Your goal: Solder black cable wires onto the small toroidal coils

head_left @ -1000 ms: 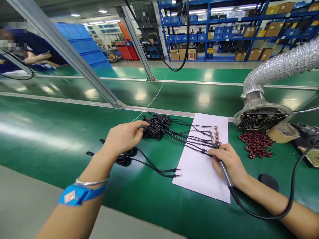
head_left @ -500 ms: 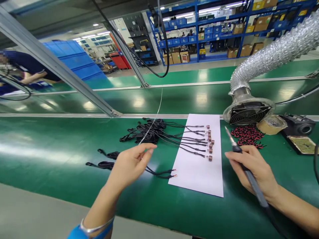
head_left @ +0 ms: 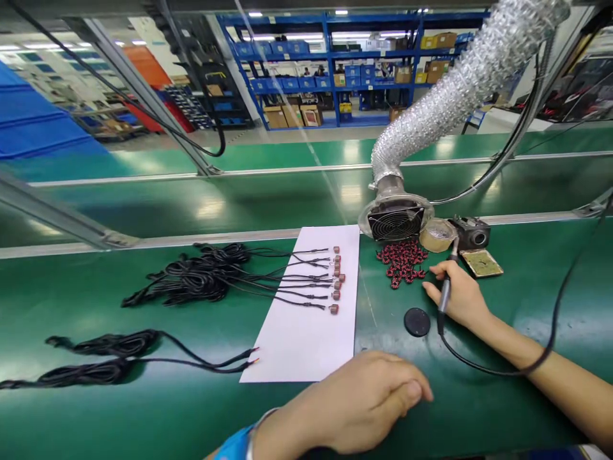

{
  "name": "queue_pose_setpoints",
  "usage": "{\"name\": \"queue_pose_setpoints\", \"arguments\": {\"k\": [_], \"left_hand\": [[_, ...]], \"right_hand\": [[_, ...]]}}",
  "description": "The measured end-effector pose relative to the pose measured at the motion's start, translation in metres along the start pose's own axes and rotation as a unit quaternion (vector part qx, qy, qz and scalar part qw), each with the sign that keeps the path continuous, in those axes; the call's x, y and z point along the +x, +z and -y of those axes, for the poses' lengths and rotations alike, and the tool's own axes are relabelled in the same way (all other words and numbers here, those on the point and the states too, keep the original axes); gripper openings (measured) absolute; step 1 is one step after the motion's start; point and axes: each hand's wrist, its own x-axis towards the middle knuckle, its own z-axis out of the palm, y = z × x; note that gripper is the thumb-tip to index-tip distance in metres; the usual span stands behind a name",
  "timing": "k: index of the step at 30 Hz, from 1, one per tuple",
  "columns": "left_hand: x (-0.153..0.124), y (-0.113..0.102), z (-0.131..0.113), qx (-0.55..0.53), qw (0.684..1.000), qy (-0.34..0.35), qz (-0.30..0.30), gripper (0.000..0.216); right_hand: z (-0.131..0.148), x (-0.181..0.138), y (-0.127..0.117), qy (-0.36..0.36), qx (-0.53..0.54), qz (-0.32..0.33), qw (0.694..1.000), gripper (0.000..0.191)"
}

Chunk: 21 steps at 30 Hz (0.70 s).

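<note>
Lying at far left on the green surface [head_left: 96, 415], two coiled black cable bundles [head_left: 90, 361] rest apart from a larger tangle of cables [head_left: 196, 275], whose stripped ends fan onto a white paper sheet [head_left: 306, 345], apparently so each lead meets one of the small brown components [head_left: 335, 281] set in a column near its right edge. The left hand [head_left: 364, 399] rests low in the foreground, fingers loosely curled and holding nothing, a blue wrist strap [head_left: 234, 444] at its cuff. Right of the sheet lie a black disc [head_left: 416, 321] and a heap of red-and-black parts [head_left: 401, 260] below the fume extractor fan [head_left: 395, 220]. The right hand [head_left: 457, 295] grips a soldering iron [head_left: 446, 291] pen-fashion, its tip raised toward a tape roll [head_left: 437, 235] and the stand's sponge [head_left: 481, 262], forearm flat on the surface.
</note>
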Motion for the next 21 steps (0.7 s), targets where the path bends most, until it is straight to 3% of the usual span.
{"name": "queue_pose_setpoints", "arguments": {"k": [5, 11, 15, 21], "left_hand": [[0.042, 0.009, -0.007, 0.078, 0.995, -0.067, 0.001, 0.035], [0.049, 0.011, 0.017, 0.112, 0.967, -0.199, -0.116, 0.03], [0.047, 0.019, 0.032, 0.099, 0.963, -0.2, -0.153, 0.031], [0.046, 0.026, 0.036, 0.074, 0.97, -0.165, -0.165, 0.032]], "right_hand": [[0.001, 0.014, 0.014, -0.006, 0.026, 0.012, 1.0, 0.017], [0.03, -0.023, -0.01, -0.08, 0.121, 0.043, 0.989, 0.017], [0.045, -0.042, -0.016, -0.144, 0.169, 0.08, 0.972, 0.014], [0.046, -0.037, -0.016, -0.144, 0.218, 0.117, 0.958, 0.017]]}}
